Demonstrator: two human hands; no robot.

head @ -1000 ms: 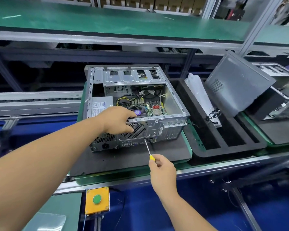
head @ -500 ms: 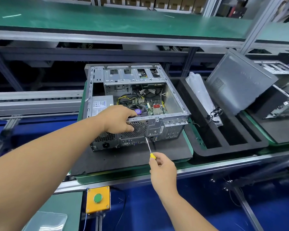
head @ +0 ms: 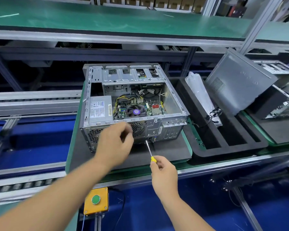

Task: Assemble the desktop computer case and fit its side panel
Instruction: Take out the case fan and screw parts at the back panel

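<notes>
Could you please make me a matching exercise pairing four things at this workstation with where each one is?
Things:
1. screwdriver
2. side panel
3. green button
4. plastic bag

Places:
A. on the yellow box under the bench edge
B. leaning upright right of the foam tray
C. lying in the foam tray
D. in the right hand

Pairs: 1-D, 2-B, 3-A, 4-C

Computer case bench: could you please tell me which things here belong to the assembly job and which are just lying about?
Job:
open computer case
screwdriver, in right hand
left hand
grey side panel

Lying about:
black foam tray
plastic bag
yellow button box
</notes>
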